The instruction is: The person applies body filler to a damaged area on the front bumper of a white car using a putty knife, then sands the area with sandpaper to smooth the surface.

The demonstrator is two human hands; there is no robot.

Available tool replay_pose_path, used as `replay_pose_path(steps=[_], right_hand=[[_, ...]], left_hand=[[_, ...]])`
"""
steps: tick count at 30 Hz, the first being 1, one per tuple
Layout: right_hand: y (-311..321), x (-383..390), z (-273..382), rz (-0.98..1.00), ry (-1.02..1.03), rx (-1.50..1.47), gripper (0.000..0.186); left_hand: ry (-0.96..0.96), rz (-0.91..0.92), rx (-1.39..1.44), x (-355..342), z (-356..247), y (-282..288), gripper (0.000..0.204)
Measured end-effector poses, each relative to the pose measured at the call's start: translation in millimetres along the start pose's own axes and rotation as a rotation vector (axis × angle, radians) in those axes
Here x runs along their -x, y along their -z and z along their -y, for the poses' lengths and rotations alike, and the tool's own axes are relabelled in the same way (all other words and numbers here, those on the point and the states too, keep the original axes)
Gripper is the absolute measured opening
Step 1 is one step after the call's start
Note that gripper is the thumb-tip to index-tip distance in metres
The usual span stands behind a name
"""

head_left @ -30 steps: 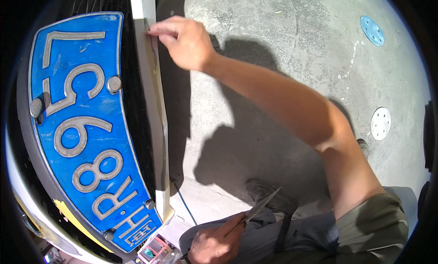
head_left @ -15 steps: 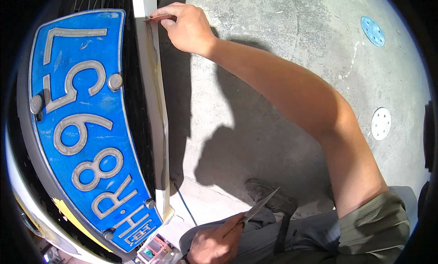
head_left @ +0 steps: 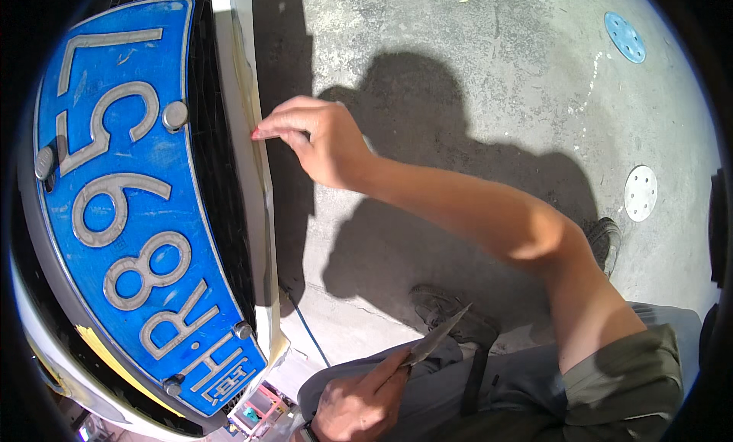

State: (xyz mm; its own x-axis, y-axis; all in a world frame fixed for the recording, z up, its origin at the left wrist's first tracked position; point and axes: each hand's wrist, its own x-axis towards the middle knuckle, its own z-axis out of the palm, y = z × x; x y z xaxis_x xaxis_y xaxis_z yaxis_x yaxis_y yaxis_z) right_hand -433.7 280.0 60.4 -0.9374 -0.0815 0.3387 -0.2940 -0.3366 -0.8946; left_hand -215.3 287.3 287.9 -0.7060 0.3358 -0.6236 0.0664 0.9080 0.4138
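A car's white bumper edge (head_left: 243, 83) runs down the left side, with beige patches along it. My right hand (head_left: 328, 140) is beside this edge, its fingers pinched on a thin reddish piece (head_left: 256, 134). Only a little of that piece shows at the fingertips, and its kind is unclear. Low in the middle, my left hand (head_left: 363, 402) grips a thin grey metal blade (head_left: 439, 335), which points up and to the right. The blade's handle is hidden in the fist.
A blue licence plate (head_left: 141, 163) is fixed to the car with round-headed bolts, beside a black grille (head_left: 217, 174). On the concrete floor lie a blue perforated disc (head_left: 624, 37) and a white one (head_left: 640, 193). A crate with small items (head_left: 263, 408) stands at the bottom.
My right hand has moved down along the bumper edge, toward me, still pinching the reddish piece. My left hand and its blade stay nearly in place. The view has shifted slightly; another shoe shows at right.
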Motion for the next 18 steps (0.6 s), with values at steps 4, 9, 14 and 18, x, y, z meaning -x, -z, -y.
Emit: replay_pose_path(steps=[4,9,14,18], right_hand=[[-15.3,38.1,6.0,-0.064,0.021,-0.089,0.027],[-11.0,57.5,10.5,0.106,-0.030,-0.118,0.028],[20.7,-0.2,-1.4,0.089,0.049,0.039,0.023],[45.2,-74.5,-13.7,-0.154,0.098,0.122,0.021]], left_hand=[[0.002,0.041,0.009,-2.1,-4.6,2.6,0.011],[-0.017,0.036,0.018,-9.5,-8.0,6.5,0.012],[-0.017,0.027,0.003,-10.6,-11.5,9.0,0.012],[0.011,0.023,0.007,-8.4,-12.2,9.1,0.013]])
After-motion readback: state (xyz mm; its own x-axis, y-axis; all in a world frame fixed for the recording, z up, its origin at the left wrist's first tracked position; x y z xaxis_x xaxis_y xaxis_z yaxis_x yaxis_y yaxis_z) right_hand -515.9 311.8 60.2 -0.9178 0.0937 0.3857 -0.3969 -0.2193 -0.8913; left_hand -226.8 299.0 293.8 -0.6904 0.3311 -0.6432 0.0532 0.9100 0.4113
